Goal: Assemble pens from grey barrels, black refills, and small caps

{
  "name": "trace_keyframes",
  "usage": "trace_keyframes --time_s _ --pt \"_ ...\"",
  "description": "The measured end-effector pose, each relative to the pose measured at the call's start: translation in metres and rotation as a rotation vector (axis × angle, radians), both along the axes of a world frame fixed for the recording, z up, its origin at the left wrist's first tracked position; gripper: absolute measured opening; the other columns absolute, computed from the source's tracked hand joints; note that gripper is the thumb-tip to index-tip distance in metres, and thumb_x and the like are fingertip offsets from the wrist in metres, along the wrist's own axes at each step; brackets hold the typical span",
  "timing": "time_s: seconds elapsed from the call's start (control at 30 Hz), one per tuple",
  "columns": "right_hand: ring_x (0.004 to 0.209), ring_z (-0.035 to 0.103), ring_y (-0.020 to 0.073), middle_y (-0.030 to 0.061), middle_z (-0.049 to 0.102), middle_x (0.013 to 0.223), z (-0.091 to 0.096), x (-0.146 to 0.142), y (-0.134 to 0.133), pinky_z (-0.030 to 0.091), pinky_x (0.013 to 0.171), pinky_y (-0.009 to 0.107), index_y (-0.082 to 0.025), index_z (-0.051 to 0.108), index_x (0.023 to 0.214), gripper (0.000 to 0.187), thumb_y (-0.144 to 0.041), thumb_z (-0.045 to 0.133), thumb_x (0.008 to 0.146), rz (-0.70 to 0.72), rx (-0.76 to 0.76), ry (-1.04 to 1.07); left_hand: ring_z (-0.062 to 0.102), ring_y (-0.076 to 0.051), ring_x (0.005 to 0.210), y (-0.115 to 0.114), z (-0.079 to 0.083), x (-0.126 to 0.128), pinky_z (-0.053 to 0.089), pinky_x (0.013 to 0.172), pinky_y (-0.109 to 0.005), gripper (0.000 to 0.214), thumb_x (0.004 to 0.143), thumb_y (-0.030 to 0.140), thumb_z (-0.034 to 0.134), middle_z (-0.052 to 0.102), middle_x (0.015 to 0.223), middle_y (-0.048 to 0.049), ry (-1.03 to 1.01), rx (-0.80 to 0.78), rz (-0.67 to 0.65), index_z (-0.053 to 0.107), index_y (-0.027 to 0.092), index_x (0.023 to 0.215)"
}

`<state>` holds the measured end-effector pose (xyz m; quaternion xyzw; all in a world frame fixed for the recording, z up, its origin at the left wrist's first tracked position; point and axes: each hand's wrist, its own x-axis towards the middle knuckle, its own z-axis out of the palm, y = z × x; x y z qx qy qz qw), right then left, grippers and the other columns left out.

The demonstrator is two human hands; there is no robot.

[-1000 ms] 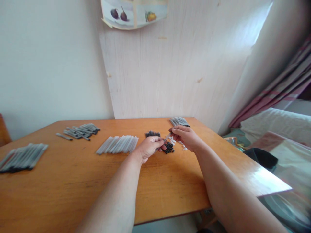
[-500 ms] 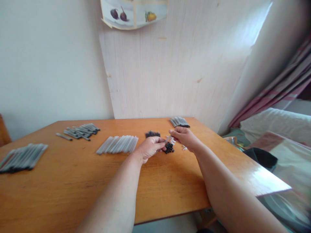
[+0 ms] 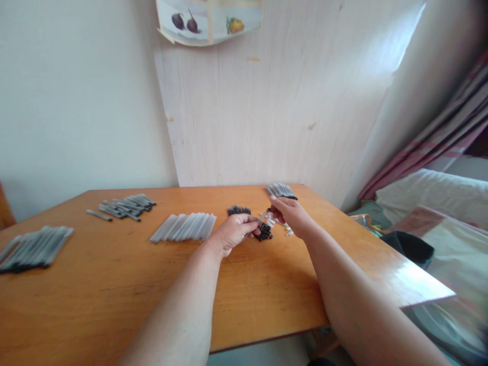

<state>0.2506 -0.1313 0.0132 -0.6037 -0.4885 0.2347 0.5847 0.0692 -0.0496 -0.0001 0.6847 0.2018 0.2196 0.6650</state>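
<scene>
My left hand is curled closed around a thin clear pen tube whose end sticks out toward the right. My right hand pinches closed at that free end of the tube. Both hands hover over the wooden table, just above a small heap of black caps and a few small white bits. A bunch of dark refills lies just behind my left hand.
A row of clear tubes lies left of my hands. Grey pens lie in piles at the far left, back left and back right. A wood panel leans behind the table; bedding is to the right.
My right hand has lifted slightly and shifted back at the tube's end. The left hand has hardly moved.
</scene>
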Motion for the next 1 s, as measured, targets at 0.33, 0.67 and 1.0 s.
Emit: trace_keyframes --time_s 0.33,0.67,1.0 --pt "0.054 0.049 0.0094 0.003 0.064 0.071 0.0031 -0.0019 -0.0049 0.036 0.05 0.024 -0.017 0.065 0.083 0.029 -0.043 0.069 0.073 0.189 0.018 0.184 0.056 -0.012 0.067 -0.0016 0.0032 -0.0012 0.04 0.066 -0.025 0.023 0.079 0.03 0.063 0.069 0.077 -0.0083 0.009 -0.029 0.004 0.068 0.012 0.091" --pt "0.048 0.044 0.0072 -0.0001 0.059 0.062 -0.0003 -0.0035 -0.0017 0.032 0.047 0.023 -0.017 0.056 0.071 0.033 -0.048 0.069 0.074 0.143 -0.007 0.138 0.06 -0.013 0.075 -0.0006 0.0016 -0.0002 0.041 0.069 -0.025 0.024 0.07 0.028 0.072 0.068 0.08 -0.0059 -0.005 -0.034 0.01 0.066 0.014 0.089" --pt "0.047 0.044 0.0078 0.0006 0.059 0.061 -0.0013 -0.0046 0.0 0.032 0.045 0.023 -0.017 0.055 0.071 0.038 -0.053 0.067 0.073 0.077 0.015 0.124 0.057 -0.013 0.061 -0.0047 0.0023 -0.0005 0.039 0.062 -0.026 0.038 0.078 0.048 0.062 0.068 0.072 -0.0073 0.031 -0.06 -0.012 0.066 0.012 0.09"
